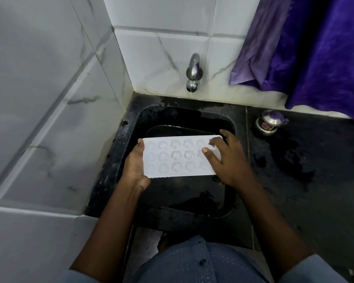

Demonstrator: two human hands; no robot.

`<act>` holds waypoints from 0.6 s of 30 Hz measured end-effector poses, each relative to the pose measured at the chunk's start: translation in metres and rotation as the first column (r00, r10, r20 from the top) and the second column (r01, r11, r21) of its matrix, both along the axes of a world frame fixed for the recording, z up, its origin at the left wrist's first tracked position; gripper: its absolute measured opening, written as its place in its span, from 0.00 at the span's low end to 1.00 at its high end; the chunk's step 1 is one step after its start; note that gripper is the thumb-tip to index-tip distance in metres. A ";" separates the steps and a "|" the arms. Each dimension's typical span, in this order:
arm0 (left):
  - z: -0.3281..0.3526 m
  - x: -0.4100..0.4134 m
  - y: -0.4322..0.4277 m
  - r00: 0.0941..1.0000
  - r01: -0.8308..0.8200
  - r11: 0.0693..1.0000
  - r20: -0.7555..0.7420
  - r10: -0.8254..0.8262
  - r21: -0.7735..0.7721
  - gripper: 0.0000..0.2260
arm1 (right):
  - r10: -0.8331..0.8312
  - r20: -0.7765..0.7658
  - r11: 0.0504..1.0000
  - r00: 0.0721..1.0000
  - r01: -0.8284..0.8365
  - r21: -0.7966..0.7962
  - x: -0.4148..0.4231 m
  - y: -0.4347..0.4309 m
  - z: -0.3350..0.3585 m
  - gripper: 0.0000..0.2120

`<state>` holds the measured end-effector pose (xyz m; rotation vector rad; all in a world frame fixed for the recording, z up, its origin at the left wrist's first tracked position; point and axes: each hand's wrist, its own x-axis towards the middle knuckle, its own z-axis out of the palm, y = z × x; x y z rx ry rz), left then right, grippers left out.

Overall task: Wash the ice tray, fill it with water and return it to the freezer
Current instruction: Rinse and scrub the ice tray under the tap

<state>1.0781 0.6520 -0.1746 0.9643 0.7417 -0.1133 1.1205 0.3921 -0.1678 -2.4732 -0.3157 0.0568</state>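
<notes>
White ice tray (178, 160), left hand (135, 168) and right hand (227, 162) gripping its ends over the sink (192, 193) (washing, I judge); next needs the tap (193, 67).

L hand (134, 167), R hand (226, 160) gripping, arms fwd.

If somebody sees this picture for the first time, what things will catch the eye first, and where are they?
The white ice tray stands out most: it is in the middle, held at its ends by the left hand and the right hand above the black sink. Next comes the purple cloth hanging at the upper right, and the shiny tap on the tiled wall behind the sink.
</notes>
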 end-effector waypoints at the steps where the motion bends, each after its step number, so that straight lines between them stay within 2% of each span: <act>1: 0.001 0.000 -0.001 1.000 -0.001 1.000 0.002 0.001 0.000 0.27 | -0.007 0.002 1.000 1.000 0.007 -0.002 -0.001 -0.001 0.001 0.18; 5: 0.002 -0.003 -0.003 1.000 -0.018 1.000 0.000 0.018 0.013 0.25 | -0.001 0.012 1.000 1.000 0.001 -0.012 -0.002 -0.002 0.001 0.19; 13: 0.002 -0.008 -0.006 1.000 -0.017 1.000 0.005 0.017 0.003 0.27 | 0.000 0.022 1.000 1.000 0.000 0.000 -0.004 -0.004 -0.001 0.17; 18: 0.000 -0.010 -0.006 0.999 -0.029 1.000 0.016 0.029 -0.003 0.28 | 0.020 0.007 0.999 1.000 -0.019 -0.038 -0.004 -0.005 -0.002 0.20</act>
